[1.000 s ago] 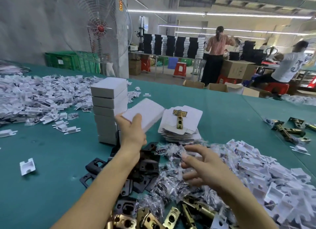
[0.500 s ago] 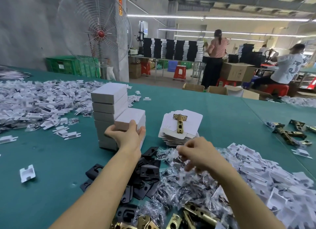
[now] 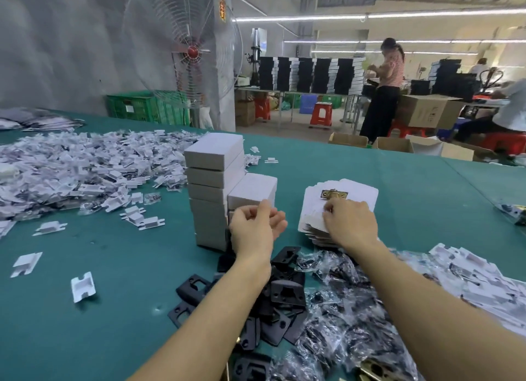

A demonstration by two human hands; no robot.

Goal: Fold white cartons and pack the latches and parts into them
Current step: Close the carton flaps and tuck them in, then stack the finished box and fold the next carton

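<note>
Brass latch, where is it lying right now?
Head view, right of centre: the brass latch lies on the pile of flat carton blanks, just beyond the right hand, right of the folded carton stack.

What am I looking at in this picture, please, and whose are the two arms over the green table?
There is no machine here: the one picture comes from a camera worn on a person's head, looking forward and down, so the arms are the wearer's own. The left hand hangs loosely curled and holds nothing, in front of a short stack of folded white cartons beside a taller stack. The right hand rests on a pile of flat carton blanks, its fingers at a brass latch lying on top; whether it grips the latch I cannot tell. Nearer on the green table lie black plates and clear bags of parts; a heap of white inserts lies at the left.
</note>
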